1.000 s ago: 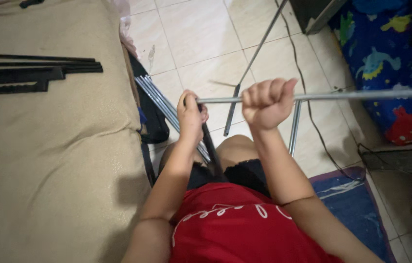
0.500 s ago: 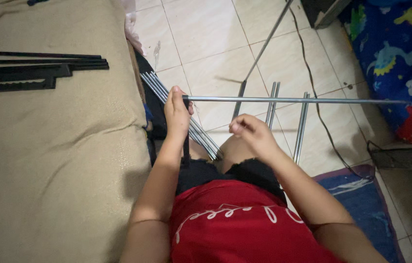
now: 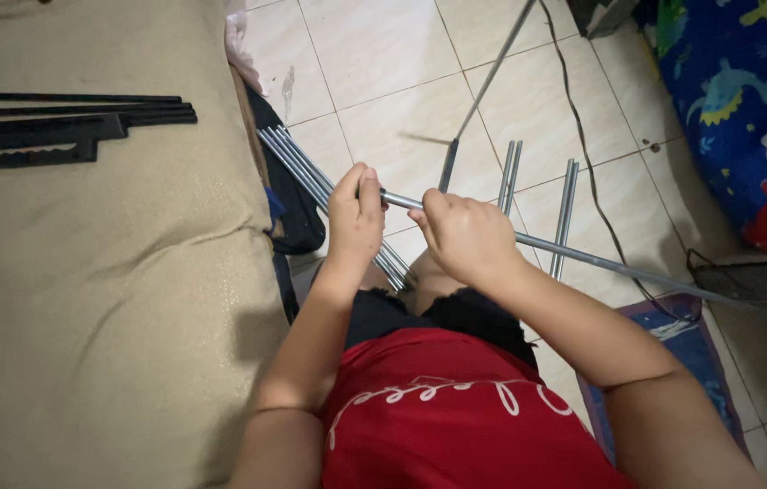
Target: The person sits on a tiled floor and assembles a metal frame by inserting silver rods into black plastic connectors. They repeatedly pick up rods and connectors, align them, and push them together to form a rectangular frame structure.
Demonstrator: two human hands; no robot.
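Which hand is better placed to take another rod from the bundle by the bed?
Left hand, probably: it sits right over the rod bundle. The right hand grips the long rod farther away.

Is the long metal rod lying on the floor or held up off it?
Held up. The long metal rod crosses above the tiles, gripped by the right hand, with the left hand at its near end; its far end is out of view.

Smooth shiny metal rod (image 3: 583,256); glossy tiled floor (image 3: 383,63); matt cloth mattress (image 3: 102,272).
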